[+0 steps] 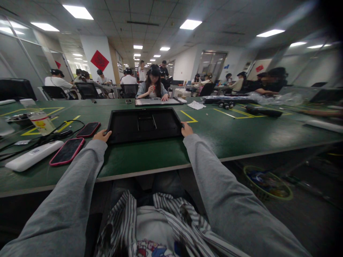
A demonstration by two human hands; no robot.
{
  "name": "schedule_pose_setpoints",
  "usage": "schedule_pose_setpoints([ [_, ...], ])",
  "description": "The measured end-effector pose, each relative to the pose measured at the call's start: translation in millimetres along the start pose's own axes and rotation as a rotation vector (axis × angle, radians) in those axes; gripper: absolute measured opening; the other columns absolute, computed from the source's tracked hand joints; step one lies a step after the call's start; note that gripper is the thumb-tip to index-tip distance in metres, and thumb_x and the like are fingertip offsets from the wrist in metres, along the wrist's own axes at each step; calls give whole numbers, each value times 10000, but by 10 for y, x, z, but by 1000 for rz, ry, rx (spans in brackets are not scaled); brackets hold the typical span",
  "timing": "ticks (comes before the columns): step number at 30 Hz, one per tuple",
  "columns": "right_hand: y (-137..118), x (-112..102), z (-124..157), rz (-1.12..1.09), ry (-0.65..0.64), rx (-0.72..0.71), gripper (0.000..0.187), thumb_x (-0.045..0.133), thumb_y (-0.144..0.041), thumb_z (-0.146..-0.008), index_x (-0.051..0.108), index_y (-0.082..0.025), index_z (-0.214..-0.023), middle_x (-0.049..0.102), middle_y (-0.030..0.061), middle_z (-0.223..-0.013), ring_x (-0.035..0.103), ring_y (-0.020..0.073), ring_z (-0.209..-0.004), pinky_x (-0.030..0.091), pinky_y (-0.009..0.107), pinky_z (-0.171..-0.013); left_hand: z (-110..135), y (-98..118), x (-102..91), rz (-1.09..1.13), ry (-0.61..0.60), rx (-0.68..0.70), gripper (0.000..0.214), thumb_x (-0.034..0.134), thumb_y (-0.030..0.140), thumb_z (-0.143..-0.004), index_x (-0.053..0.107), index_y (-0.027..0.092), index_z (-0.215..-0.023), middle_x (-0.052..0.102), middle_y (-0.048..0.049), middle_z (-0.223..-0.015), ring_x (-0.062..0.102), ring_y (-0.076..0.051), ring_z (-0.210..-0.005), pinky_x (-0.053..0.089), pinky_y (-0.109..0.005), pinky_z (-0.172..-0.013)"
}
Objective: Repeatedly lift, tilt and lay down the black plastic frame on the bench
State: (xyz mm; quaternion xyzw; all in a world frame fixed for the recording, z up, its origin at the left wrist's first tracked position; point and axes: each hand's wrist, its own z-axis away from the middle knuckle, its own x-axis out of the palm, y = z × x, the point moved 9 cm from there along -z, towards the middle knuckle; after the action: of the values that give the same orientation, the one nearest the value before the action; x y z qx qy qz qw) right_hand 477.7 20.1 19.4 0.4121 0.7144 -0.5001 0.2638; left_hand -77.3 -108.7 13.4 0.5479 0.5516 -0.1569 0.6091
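A wide black rectangular panel with a raised rim lies in front of me on the green table. Two thin, light-coloured strips and a small dark slot show near its middle. My left hand grips its left edge, with the thumb along the side. At the right edge my right hand is closed on the rim. The fingers under the panel are hidden on both sides.
Left of the panel are two phones, a white oblong device, black cables and a clear bottle. Across the green table, a person sits behind a white board. A black cylindrical object lies right; a basket is below.
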Motion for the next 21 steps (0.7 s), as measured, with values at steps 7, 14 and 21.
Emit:
schedule_pose_setpoints([
  [7,-22,-13,22,2,-1,1,531,427,-104,-848,459,-153,-1375,634,133,-1208,587,239,-1111,420,387,-1006,25,19,-21,-1,0,-5,630,506,556,-853,547,169,-1349,635,-129,-1243,550,-317,-1197,428,-424,-1012],
  [14,9,10,-8,10,10,-8,518,426,-104,-851,466,-150,-1366,633,126,-1209,588,228,-1107,423,371,-1006,5,-4,-2,-1,-7,-2,641,501,566,-851,536,177,-1360,634,-122,-1246,548,-303,-1202,414,-404,-1026],
  [21,22,15,-4,-9,4,-5,529,425,-111,-844,461,-158,-1369,628,123,-1209,579,237,-1117,423,398,-1013,20,6,-8,-8,-13,-8,645,489,576,-850,537,184,-1359,633,-114,-1250,548,-295,-1204,414,-391,-1025],
])
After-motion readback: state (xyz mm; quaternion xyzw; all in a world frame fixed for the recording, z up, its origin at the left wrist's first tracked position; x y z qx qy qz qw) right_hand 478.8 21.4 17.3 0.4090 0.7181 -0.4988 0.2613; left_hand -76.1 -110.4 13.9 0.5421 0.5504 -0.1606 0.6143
